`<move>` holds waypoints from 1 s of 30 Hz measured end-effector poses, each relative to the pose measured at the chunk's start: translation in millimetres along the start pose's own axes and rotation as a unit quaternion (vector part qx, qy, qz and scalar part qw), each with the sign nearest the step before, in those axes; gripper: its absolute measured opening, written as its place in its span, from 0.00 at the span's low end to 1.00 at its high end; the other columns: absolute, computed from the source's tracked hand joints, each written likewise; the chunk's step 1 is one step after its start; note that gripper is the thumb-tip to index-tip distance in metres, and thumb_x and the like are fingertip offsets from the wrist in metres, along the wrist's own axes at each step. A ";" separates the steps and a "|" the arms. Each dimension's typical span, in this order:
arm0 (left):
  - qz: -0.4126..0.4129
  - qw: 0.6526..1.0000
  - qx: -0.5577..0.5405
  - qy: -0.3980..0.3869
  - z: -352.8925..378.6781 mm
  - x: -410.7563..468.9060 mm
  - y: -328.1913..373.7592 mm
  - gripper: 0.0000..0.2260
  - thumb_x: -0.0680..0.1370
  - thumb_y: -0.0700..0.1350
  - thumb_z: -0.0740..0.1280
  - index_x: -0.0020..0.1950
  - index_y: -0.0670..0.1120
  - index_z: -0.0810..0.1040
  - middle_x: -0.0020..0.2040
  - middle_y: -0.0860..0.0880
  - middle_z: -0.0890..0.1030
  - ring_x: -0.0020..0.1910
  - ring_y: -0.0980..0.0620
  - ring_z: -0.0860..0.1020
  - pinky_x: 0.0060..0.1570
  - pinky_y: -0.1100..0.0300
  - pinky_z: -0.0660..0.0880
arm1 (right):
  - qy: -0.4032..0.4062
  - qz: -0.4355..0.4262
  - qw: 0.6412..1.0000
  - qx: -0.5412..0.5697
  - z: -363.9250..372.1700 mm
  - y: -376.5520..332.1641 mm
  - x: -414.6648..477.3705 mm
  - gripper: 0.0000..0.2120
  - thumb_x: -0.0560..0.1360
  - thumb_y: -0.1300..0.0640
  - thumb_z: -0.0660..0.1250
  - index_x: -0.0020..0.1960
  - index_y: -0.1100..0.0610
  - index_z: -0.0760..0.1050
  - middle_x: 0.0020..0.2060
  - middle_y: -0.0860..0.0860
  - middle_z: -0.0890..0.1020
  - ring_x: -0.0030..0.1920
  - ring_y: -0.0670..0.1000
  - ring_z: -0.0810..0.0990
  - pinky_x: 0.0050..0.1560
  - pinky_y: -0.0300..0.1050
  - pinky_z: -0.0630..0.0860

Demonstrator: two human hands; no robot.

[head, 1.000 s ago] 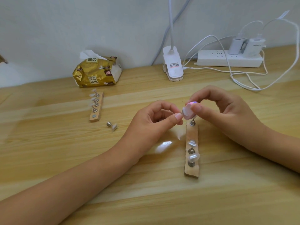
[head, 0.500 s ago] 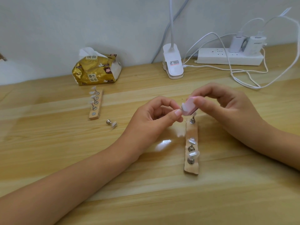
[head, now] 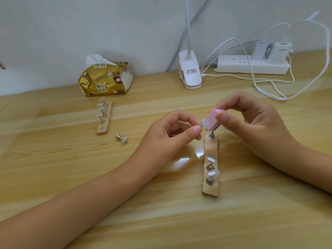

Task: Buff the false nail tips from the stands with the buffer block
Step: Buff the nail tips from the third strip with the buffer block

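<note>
The right hand (head: 251,128) grips a small pink rectangular buffer block (head: 212,120) between thumb and curled fingers, above the middle of the pale wooden tabletop (head: 71,159). The block's lower end lies against a clear plastic false nail tip (head: 203,122). The left hand (head: 172,135) pinches that nail tip from the left with thumb and forefinger, its other fingers curled in. A slim metal pin (head: 212,135) rises to just under the block from the far end of a short wooden stand (head: 210,151), which lies just below both hands and runs toward the front edge. 2 more clear tips (head: 211,158) on metal pins stand on the near half of this stand. A second wooden stand (head: 106,121) lies well apart to the left, nearer the back edge, carrying 4 pins with tips and 1 bare round magnet (head: 102,128) at its near end. Just beside it, toward the front edge, a loose metal pin with a tip (head: 122,138) lies on its side. Along the back edge are a gold tissue pack (head: 104,81), a white lamp clip (head: 190,74) and a white power strip (head: 251,64) with 2 white chargers (head: 269,51) plugged in, and white cables (head: 265,87) loop over the tabletop.
</note>
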State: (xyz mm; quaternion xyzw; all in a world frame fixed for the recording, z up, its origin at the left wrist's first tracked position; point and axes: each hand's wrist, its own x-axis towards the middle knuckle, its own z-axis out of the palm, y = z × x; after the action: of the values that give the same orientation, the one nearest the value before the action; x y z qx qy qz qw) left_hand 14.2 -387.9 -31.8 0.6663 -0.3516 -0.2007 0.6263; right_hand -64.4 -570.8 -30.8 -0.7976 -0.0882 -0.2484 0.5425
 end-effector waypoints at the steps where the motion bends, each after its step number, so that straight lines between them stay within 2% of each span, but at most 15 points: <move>1: 0.001 1.000 -0.001 0.002 0.1 0.1 0.0 0.02 0.73 0.48 0.69 0.42 0.56 0.79 0.37 0.53 0.83 0.40 0.56 0.76 0.44 0.63 0.71 | -0.009 0.012 1.000 0.004 0.0 0.0 -0.1 0.11 0.75 0.47 0.69 0.45 0.55 0.78 0.41 0.51 0.85 0.45 0.51 0.83 0.52 0.47 0.78; 3: 0.000 1.000 -0.007 0.006 0.0 0.2 -0.4 0.02 0.73 0.48 0.69 0.42 0.56 0.79 0.37 0.53 0.83 0.40 0.57 0.76 0.43 0.64 0.71 | -0.002 0.012 1.000 0.012 0.2 0.5 -0.4 0.10 0.74 0.47 0.69 0.45 0.55 0.78 0.41 0.51 0.85 0.45 0.52 0.83 0.53 0.48 0.78; 7: 0.004 1.000 0.004 0.002 0.3 0.4 -0.4 0.02 0.73 0.48 0.69 0.41 0.56 0.79 0.37 0.54 0.83 0.40 0.57 0.76 0.44 0.63 0.71 | -0.008 0.022 1.000 0.012 0.7 0.1 0.7 0.11 0.74 0.47 0.69 0.44 0.55 0.78 0.40 0.52 0.85 0.44 0.50 0.83 0.52 0.44 0.78; 12: 0.005 1.000 0.002 0.006 -0.4 0.5 -1.3 0.02 0.73 0.48 0.69 0.42 0.56 0.79 0.37 0.53 0.83 0.42 0.55 0.77 0.46 0.60 0.71 | 0.000 0.016 1.000 0.008 0.6 0.2 0.7 0.11 0.76 0.48 0.69 0.45 0.56 0.78 0.41 0.50 0.85 0.45 0.50 0.84 0.54 0.43 0.77; 14: 0.007 1.000 -0.001 0.008 -0.6 0.5 -1.7 0.02 0.73 0.48 0.69 0.42 0.55 0.79 0.37 0.53 0.83 0.42 0.55 0.77 0.45 0.61 0.71 | -0.010 0.032 0.999 0.014 1.0 0.1 0.8 0.10 0.75 0.48 0.71 0.45 0.55 0.79 0.41 0.50 0.85 0.45 0.48 0.84 0.53 0.42 0.77; 17: 0.008 1.000 0.000 0.006 -0.3 0.6 -2.0 0.02 0.73 0.48 0.69 0.42 0.55 0.79 0.37 0.53 0.83 0.41 0.56 0.77 0.45 0.64 0.72 | 0.018 0.006 1.000 0.005 0.9 -0.6 0.1 0.08 0.75 0.48 0.69 0.45 0.53 0.78 0.41 0.48 0.85 0.45 0.48 0.83 0.54 0.40 0.75; 20: 0.008 1.000 0.001 0.009 -0.3 0.6 -2.4 0.01 0.73 0.48 0.69 0.44 0.53 0.78 0.38 0.52 0.83 0.42 0.55 0.77 0.46 0.63 0.72 | -0.018 0.020 1.000 -0.014 3.0 -0.6 1.0 0.11 0.74 0.47 0.69 0.44 0.55 0.78 0.40 0.48 0.85 0.45 0.47 0.83 0.53 0.37 0.75; 22: 0.008 1.000 -0.002 0.011 -0.3 0.8 -3.1 0.01 0.74 0.47 0.68 0.45 0.52 0.77 0.38 0.52 0.83 0.43 0.53 0.77 0.46 0.62 0.72 | -0.013 0.017 1.000 -0.013 3.1 -0.2 0.8 0.10 0.74 0.47 0.69 0.44 0.54 0.78 0.40 0.46 0.85 0.45 0.46 0.83 0.53 0.36 0.74; 26: 0.004 0.999 -0.027 0.019 0.3 1.6 -3.9 0.04 0.78 0.40 0.66 0.47 0.49 0.76 0.38 0.53 0.83 0.43 0.59 0.79 0.43 0.68 0.74 | 0.014 0.008 1.000 0.027 0.5 -2.9 0.1 0.10 0.75 0.45 0.69 0.45 0.52 0.78 0.42 0.47 0.85 0.46 0.49 0.84 0.56 0.42 0.75; 30: -0.015 0.998 -0.049 0.021 -0.3 1.8 -3.0 0.03 0.80 0.40 0.63 0.50 0.47 0.76 0.40 0.53 0.84 0.44 0.61 0.80 0.44 0.68 0.75 | 0.027 -0.006 0.999 0.029 2.1 -3.9 -1.5 0.06 0.76 0.47 0.67 0.50 0.47 0.78 0.45 0.44 0.85 0.44 0.44 0.82 0.53 0.37 0.75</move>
State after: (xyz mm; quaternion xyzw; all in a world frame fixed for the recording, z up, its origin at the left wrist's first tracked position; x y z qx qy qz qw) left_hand 16.3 -389.1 -34.4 0.6439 -0.3180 -0.2136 0.6623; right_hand -66.7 -567.2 -29.0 -0.7743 -0.0854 -0.2705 0.5657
